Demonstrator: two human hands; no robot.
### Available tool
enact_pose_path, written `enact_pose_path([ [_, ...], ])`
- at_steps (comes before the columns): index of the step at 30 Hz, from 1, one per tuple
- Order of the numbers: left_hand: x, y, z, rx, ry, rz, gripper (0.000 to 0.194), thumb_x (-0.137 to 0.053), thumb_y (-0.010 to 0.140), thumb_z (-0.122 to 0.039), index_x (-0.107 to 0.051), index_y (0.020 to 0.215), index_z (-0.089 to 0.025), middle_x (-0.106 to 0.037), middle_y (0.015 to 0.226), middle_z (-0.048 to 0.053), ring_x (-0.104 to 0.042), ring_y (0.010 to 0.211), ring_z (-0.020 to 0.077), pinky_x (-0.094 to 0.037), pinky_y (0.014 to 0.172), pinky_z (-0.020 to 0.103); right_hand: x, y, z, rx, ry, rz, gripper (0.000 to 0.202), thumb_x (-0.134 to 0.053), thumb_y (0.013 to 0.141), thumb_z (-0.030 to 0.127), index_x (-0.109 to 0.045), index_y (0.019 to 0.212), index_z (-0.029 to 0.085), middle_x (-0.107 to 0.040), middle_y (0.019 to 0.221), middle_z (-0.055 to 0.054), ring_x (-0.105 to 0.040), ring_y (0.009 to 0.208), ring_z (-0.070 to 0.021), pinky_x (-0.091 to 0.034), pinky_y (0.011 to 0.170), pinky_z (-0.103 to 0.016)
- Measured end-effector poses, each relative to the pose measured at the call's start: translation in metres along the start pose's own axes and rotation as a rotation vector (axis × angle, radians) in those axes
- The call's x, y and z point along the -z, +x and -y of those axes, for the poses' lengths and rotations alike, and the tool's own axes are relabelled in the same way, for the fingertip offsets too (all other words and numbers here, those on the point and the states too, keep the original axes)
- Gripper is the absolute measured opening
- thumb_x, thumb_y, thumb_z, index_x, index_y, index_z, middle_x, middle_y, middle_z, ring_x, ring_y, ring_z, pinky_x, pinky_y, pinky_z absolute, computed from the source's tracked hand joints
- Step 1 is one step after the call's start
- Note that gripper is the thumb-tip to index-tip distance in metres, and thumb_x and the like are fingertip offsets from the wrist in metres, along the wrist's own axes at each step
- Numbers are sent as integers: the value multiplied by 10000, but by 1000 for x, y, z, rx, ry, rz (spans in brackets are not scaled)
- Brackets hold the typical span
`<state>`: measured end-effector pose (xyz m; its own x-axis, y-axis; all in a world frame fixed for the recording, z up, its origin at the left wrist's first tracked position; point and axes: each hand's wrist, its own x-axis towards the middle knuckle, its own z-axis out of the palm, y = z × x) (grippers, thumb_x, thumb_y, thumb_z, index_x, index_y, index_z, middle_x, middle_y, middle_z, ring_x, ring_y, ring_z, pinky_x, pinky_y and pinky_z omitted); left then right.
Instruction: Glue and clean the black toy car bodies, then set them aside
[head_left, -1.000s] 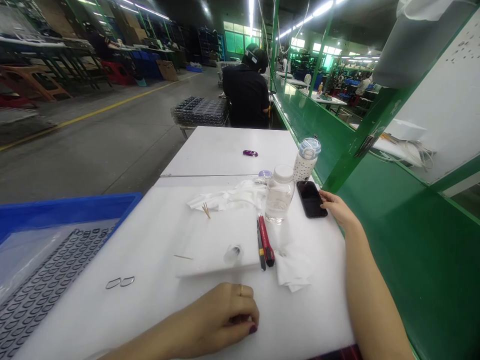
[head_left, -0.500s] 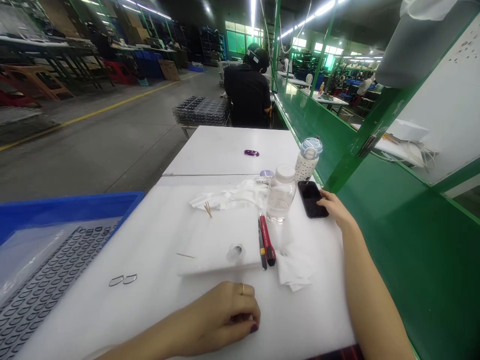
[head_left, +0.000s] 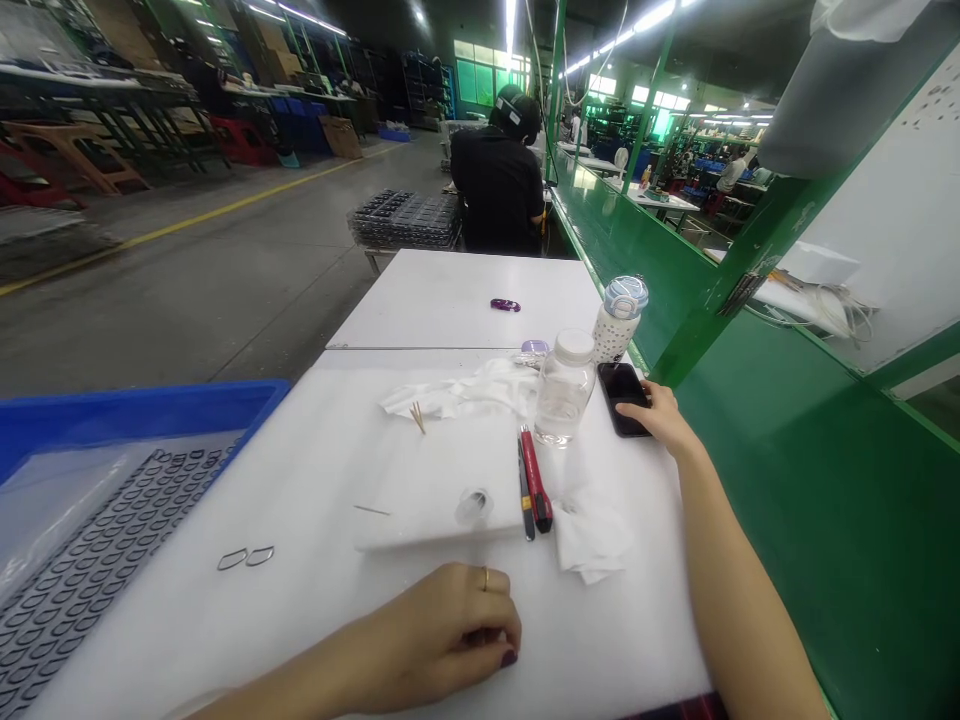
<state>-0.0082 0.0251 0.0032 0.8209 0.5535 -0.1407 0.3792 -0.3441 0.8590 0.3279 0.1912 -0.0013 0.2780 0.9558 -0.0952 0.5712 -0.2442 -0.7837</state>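
My left hand (head_left: 469,625) rests on the white table (head_left: 300,620) near its front edge, fingers curled, with nothing visible in it. At the right edge my right hand (head_left: 661,415) is on a black phone (head_left: 624,395), thumb over the screen and fingers round its right side. The phone lies flat. Left of it stand a clear jar (head_left: 562,390) and a dotted bottle (head_left: 616,325). A red cutter (head_left: 537,480) and dark tweezers (head_left: 525,490) lie side by side, between a small clear cup (head_left: 474,508) and a crumpled tissue (head_left: 592,535).
Two metal rings (head_left: 246,558) lie on the left of the table. A blue bin (head_left: 150,395) holds rows of similar rings. Toothpicks (head_left: 418,416) lie by another tissue (head_left: 465,390). A person in black (head_left: 496,190) sits beyond the table; a green post (head_left: 705,300) rises at right.
My right hand has shifted slightly left over the phone, and its thumb now reaches across the screen. My left hand has not moved.
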Motion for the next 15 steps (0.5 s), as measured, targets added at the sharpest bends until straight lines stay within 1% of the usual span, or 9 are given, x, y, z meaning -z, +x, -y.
enact_pose_path([
  [1,0,0,0,-4,1,0,156,-570,879,-137,-689,925,-228,-590,831,11,-534,723,137,-371,627,221,1,-1,0,2,-16,2,769,-778,585,425,-610,1303,207,-492,1393,-154,-391,1384,-385,-380,1122,-490],
  [2,0,0,1,-8,2,1,151,-572,880,-144,-689,925,-227,-589,830,11,-532,720,137,-370,625,222,2,-1,0,3,-14,20,750,-757,600,414,-607,1308,216,-500,1392,-147,-393,1382,-384,-387,1117,-489],
  [4,0,0,2,-12,-1,3,145,-571,885,-156,-690,929,-227,-590,830,13,-532,718,138,-371,626,223,6,-3,1,10,39,90,623,-656,665,347,-630,1278,235,-575,1333,-117,-505,1287,-346,-460,1042,-443],
  [5,0,0,3,-11,-2,4,147,-569,885,-154,-689,930,-227,-592,832,13,-534,721,138,-372,629,224,9,-4,1,16,78,127,584,-612,671,297,-648,1251,238,-619,1285,-102,-560,1217,-323,-495,987,-412],
  [6,0,0,3,-9,-2,2,152,-567,881,-148,-688,929,-226,-592,832,13,-535,722,139,-372,629,224,11,-4,2,25,103,152,572,-585,659,255,-665,1225,236,-655,1234,-91,-596,1158,-307,-517,938,-388],
  [8,1,1,3,-3,3,3,154,-563,880,-145,-687,928,-224,-591,832,13,-535,722,138,-370,628,225,15,-6,2,36,120,161,579,-568,620,207,-688,1186,226,-694,1164,-81,-621,1105,-298,-532,882,-365],
  [9,1,1,3,-2,6,2,152,-564,881,-149,-688,927,-222,-590,830,13,-530,716,136,-367,624,226,16,-5,2,36,125,156,577,-563,615,203,-693,1177,220,-702,1149,-82,-624,1096,-302,-535,868,-365],
  [11,0,1,2,-7,7,-1,142,-568,885,-156,-690,922,-219,-590,827,12,-527,712,134,-366,622,226,14,-4,1,26,124,138,552,-546,646,229,-695,1177,208,-708,1134,-90,-636,1075,-306,-538,854,-374],
  [15,0,2,1,-22,3,-8,128,-578,891,-156,-690,914,-213,-594,821,9,-534,716,133,-372,630,229,4,5,-4,24,65,73,544,-580,693,310,-680,1220,217,-678,1187,-92,-623,1100,-310,-531,887,-387],
])
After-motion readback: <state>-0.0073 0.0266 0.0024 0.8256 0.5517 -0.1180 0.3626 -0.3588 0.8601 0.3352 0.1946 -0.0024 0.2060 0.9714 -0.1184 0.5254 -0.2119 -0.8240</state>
